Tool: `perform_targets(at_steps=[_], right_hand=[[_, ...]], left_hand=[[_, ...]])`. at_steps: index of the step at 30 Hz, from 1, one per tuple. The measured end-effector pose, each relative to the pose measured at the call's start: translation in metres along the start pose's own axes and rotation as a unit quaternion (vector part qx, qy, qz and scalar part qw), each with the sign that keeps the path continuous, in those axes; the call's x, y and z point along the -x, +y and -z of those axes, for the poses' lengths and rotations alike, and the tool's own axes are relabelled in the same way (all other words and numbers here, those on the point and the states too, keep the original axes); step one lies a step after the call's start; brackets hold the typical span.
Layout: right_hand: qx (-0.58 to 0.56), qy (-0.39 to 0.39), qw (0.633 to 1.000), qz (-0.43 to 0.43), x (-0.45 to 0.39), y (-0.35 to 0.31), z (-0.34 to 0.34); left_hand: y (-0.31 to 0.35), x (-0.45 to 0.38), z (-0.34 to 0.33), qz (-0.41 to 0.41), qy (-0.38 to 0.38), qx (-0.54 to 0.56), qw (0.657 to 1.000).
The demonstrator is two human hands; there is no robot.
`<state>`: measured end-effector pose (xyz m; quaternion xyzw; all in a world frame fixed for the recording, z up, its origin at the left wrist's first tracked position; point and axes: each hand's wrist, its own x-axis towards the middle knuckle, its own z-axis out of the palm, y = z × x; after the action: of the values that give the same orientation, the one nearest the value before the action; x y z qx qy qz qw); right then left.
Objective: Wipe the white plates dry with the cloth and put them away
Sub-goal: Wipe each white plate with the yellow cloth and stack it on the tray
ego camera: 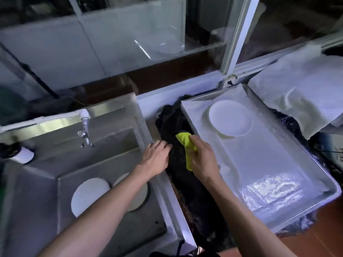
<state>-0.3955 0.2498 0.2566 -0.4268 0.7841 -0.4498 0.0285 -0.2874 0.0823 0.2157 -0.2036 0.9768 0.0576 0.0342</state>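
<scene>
My right hand [203,158] grips a yellow-green cloth [187,145] over the dark gap between the sink and the tray. My left hand [156,157] hovers beside it with fingers apart, holding nothing. A small stack of white plates [230,117] lies at the far end of the metal tray [278,164]. Two more white plates rest in the steel sink [46,160]: one [89,195] in full view, the other [137,197] partly hidden under my left forearm.
A tap [85,130] sticks out over the sink's back wall. Black plastic sheeting [187,191] fills the strip between sink and tray. A pale towel [300,86] is draped at the right. A white cup-like container [23,154] sits left of the sink. A window frame runs behind.
</scene>
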Motion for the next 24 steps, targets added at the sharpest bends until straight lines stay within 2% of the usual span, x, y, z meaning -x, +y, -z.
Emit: perform_targets(at_steps=[9, 16, 24], right_hand=[[0.056, -0.114, 0.992, 0.024, 0.035, -0.085, -0.118], [0.056, -0.209, 0.976, -0.016, 0.073, -0.134, -0.21], [0.095, -0.241, 0.965, -0.026, 0.101, -0.161, -0.27]], left_hand=[[-0.114, 0.132, -0.02, 0.135, -0.009, 0.108, 0.985], [-0.189, 0.22, -0.062, 0.252, -0.019, 0.21, 0.944], [-0.224, 0.276, -0.097, 0.291, -0.037, 0.227, 0.929]])
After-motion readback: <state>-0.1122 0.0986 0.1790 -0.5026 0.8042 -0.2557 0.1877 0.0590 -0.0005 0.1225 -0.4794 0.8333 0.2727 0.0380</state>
